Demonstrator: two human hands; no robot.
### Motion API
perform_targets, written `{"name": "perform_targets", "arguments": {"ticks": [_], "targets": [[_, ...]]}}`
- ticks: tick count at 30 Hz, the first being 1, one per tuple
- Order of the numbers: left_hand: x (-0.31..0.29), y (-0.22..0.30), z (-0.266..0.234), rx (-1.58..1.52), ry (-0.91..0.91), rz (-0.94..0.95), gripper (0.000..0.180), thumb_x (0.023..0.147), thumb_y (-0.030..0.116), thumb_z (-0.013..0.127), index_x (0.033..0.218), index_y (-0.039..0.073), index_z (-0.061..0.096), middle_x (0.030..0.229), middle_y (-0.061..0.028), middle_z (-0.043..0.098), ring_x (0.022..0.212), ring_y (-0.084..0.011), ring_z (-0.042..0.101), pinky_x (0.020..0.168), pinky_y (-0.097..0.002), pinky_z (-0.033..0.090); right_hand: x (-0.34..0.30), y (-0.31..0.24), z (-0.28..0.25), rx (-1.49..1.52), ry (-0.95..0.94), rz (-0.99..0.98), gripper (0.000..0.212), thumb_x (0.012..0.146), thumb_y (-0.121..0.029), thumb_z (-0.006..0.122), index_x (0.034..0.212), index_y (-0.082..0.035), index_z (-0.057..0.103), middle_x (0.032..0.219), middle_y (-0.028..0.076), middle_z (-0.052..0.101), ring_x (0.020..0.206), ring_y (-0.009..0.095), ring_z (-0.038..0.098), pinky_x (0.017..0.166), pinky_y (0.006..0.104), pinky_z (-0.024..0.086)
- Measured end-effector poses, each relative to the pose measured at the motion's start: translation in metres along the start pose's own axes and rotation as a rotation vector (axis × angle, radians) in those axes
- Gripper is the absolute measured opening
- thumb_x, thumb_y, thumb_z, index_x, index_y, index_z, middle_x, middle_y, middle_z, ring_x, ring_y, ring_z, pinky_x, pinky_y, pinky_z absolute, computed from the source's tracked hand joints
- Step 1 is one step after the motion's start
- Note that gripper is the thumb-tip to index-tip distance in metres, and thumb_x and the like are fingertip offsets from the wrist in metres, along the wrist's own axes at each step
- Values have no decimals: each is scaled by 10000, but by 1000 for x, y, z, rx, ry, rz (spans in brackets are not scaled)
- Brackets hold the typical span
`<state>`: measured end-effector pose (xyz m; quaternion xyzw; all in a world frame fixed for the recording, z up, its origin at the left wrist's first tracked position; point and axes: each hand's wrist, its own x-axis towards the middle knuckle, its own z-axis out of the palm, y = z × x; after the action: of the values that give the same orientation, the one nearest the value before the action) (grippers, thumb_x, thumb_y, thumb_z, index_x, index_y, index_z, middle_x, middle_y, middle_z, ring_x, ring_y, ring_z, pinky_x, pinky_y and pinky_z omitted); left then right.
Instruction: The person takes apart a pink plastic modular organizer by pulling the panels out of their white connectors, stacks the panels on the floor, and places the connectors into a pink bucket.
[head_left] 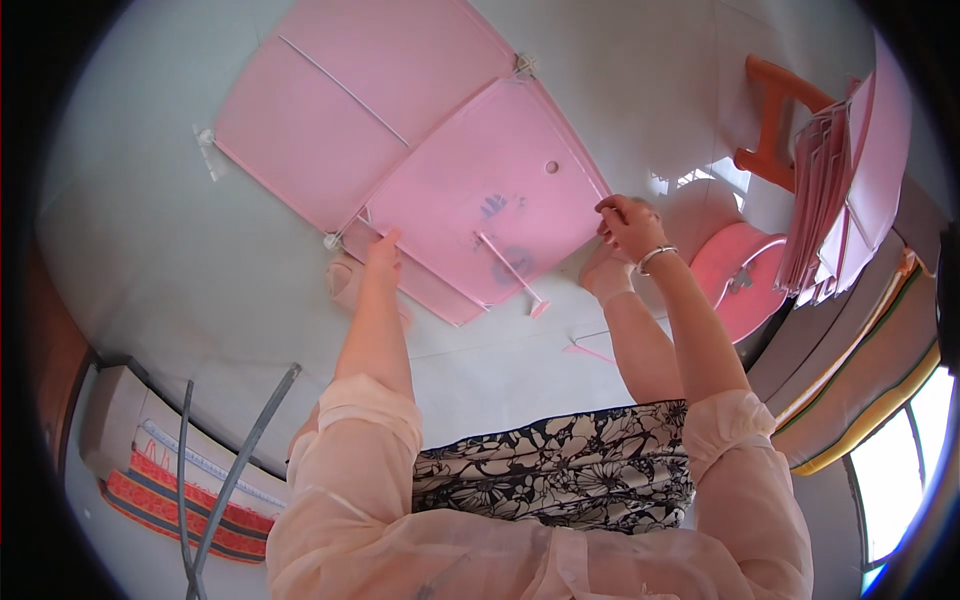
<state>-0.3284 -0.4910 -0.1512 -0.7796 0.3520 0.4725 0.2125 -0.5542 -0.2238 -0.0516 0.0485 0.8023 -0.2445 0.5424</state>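
A pink panel (450,180) with a small round hole and grey print lies tilted in front of me, overlapping a larger pink panel (330,110) with a thin white rod across it. My left hand (383,262) grips the near panel's left edge, thumb on top. At its right corner, my right hand (630,228), with a bracelet at the wrist, has bent fingers closed on the edge. Corner connectors (524,65) join the panels' edges. A short white rod with pink ends (512,270) shows over the near panel's lower part.
On the right stand an orange stool (775,110), a stack of pink wire-edged panels (825,190) and a round pink-red seat (745,275). My feet (605,272) are beside the near panel. Grey metal legs (235,470) rise at lower left. Cushions (850,390) line the right side.
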Motion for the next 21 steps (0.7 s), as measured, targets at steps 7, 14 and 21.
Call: {"name": "perform_targets", "arguments": {"ticks": [7,14,21], "targets": [[-60,45,-22,-335,-161,574,215,792,249,516,788,40,565,682,18,524,620,-59,446,558,-190,358,-4,39,27,-148,-9,-109,141,778,-116,446,809,-26,549,598,63,567,528,118,541,503,233,431],[-258,115,-49,-78,13,1216,175,797,166,513,782,-8,534,658,12,509,579,-49,392,518,-179,341,-63,16,11,-234,-109,-41,199,771,-204,406,852,-77,536,707,97,584,710,249,564,695,349,423],[-376,142,-95,27,215,1599,133,791,91,506,838,-30,536,738,-42,550,652,-76,457,587,-205,385,-108,-40,-33,-31,-112,-119,217,769,-208,413,875,-69,541,760,133,584,743,255,563,702,340,424]]}}
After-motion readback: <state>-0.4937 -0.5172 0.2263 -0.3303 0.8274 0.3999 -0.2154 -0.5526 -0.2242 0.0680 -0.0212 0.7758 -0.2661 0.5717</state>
